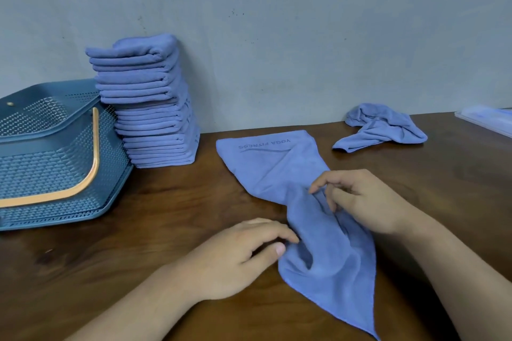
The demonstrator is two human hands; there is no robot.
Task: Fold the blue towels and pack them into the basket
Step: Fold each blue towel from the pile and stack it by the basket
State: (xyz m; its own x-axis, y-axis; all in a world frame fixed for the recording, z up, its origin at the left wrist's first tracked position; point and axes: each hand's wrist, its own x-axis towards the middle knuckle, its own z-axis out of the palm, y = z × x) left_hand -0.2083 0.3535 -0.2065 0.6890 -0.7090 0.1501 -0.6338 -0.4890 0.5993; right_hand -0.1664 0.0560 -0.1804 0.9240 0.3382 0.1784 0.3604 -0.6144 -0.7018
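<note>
A blue towel (279,171) printed "YOGA FITNESS" lies bunched and twisted across the middle of the wooden table (155,219), running from the back toward the front edge. My left hand (243,255) pinches its left edge between thumb and fingers. My right hand (363,199) grips the gathered cloth at the towel's middle with curled fingers. A tall stack of folded blue towels (149,102) stands against the wall. The blue perforated basket (52,155) with an orange handle sits at the far left, beside the stack.
One crumpled blue towel (382,127) lies at the back right of the table. A pale flat object (487,117) shows at the right edge. The grey wall (277,22) closes off the back.
</note>
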